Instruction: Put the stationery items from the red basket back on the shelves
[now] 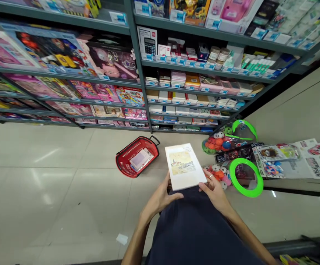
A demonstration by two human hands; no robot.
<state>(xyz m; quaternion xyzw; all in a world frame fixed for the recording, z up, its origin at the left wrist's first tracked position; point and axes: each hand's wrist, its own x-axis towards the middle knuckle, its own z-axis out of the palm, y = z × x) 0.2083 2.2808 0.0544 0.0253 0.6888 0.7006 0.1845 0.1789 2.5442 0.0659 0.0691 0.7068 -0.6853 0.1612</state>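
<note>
A white notebook (180,180) with a painted landscape on its cover is held up in front of my body, cover facing me. My left hand (164,197) grips its lower left edge, thumb near the bottom. At the lower right corner, my right hand (213,189) closes on it with the thumb on top; a ring shows on one finger. Left of the notebook, a red shopping basket (124,162) stands on the floor with its black handle folded to one side. Inside lie a pale flat packet (141,159) and something blue-edged partly under it.
Shelves of boxed toys (57,51) rise ahead on the left, with stationery and stacked notebooks (178,79) on the right. Clear tubs of small balls with a green ring rim (255,189) stand by the right wall. A white scrap (122,239) lies on the tiled floor.
</note>
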